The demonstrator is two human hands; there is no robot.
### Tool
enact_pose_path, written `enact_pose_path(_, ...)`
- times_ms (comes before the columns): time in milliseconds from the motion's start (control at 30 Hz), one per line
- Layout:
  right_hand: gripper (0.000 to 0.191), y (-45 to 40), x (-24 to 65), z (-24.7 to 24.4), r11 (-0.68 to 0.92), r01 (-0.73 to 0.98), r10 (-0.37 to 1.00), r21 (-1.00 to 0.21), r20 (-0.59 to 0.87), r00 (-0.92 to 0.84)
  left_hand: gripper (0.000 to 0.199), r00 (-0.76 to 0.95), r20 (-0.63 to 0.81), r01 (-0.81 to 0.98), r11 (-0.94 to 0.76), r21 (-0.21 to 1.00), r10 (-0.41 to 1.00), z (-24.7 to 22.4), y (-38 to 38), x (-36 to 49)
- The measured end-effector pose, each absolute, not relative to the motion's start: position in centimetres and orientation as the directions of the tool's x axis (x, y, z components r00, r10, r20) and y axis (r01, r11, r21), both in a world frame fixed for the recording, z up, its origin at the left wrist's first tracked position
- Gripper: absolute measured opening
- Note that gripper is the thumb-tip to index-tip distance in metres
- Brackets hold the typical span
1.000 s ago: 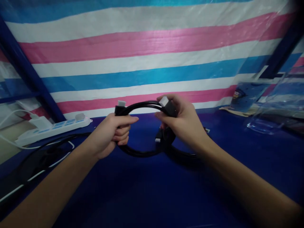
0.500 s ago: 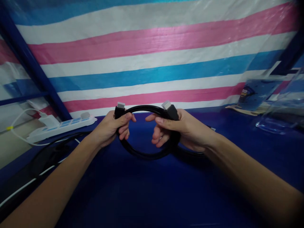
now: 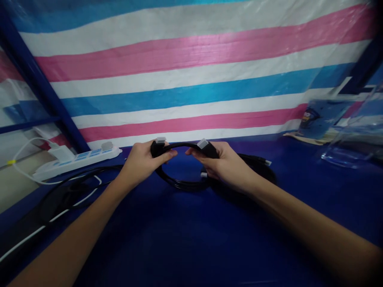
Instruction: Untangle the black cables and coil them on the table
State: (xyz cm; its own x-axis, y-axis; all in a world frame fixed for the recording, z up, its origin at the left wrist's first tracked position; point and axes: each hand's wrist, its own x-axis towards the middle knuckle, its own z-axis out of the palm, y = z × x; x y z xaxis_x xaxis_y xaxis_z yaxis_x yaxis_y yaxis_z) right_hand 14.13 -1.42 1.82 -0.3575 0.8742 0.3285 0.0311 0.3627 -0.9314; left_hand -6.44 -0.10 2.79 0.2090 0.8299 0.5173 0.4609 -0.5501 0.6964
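A coiled black cable [image 3: 187,186] hangs as a loop between my two hands, low over the blue table [image 3: 185,239]. My left hand [image 3: 145,158] is closed on its left side, beside a black plug [image 3: 156,147] with a pale tip pointing up. On the right side, my right hand [image 3: 223,161] grips the coil, thumb and fingers against another black plug [image 3: 209,149], also pale-tipped. Behind and right of my right hand lies a second black cable coil [image 3: 260,167] with a small connector. Another pale connector tip [image 3: 204,174] shows under my right fingers.
At the left are a white power strip [image 3: 80,161] with a white charger [image 3: 61,152], and black and white cords. A clear plastic container [image 3: 344,153] and a blue picture pouch [image 3: 320,119] stand at the right. A striped sheet [image 3: 191,63] hangs behind the table.
Both hands have lowered with the coil and come slightly closer together. The fingers have curled in more, and more of the second coil shows behind my right hand.
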Motion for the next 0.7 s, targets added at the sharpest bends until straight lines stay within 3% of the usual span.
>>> enact_pose_path(100,0.022,-1.2,14.1,1.5,0.294,-0.032,0.912,-0.955,0.291,-0.29,0.023,0.35,0.379,0.23,-0.471,0.851,0.857,1.7,0.8,-7.1)
enact_pose_path(200,0.019,-1.1,14.1,1.5,0.208,-0.168,0.948,-0.964,0.241,-0.206,0.03,0.517,0.151,-0.03,-0.159,0.987,0.842,0.5,1.7,-7.7)
enact_pose_path(267,0.017,-1.0,14.1,1.6,0.182,-0.246,0.96,-0.952,0.226,-0.163,0.033,0.554,0.04,-0.063,-0.006,0.998,0.832,0.0,1.9,-7.6)
enact_pose_path(333,0.016,-0.9,14.1,1.7,0.195,-0.276,0.964,-0.941,0.235,-0.121,0.038,0.528,-0.016,-0.02,0.031,0.999,0.849,-0.1,1.8,-7.2)
enact_pose_path(433,0.019,-0.8,14.1,1.6,0.276,-0.23,0.948,-0.933,0.304,-0.093,0.039,0.41,0.038,0.001,-0.042,0.999,0.911,0.1,1.4,-6.0)
enact_pose_path(600,0.02,-0.8,14.4,1.5,0.326,-0.025,0.908,-0.945,0.32,-0.272,0.013,0.22,0.312,-0.159,-0.281,0.946,0.924,0.4,0.8,-4.5)
enact_pose_path(700,0.02,-1.0,14.6,1.7,0.303,0.044,0.881,-0.952,0.262,-0.394,0.012,0.215,0.384,-0.034,-0.386,0.922,0.898,1.2,0.0,-4.6)
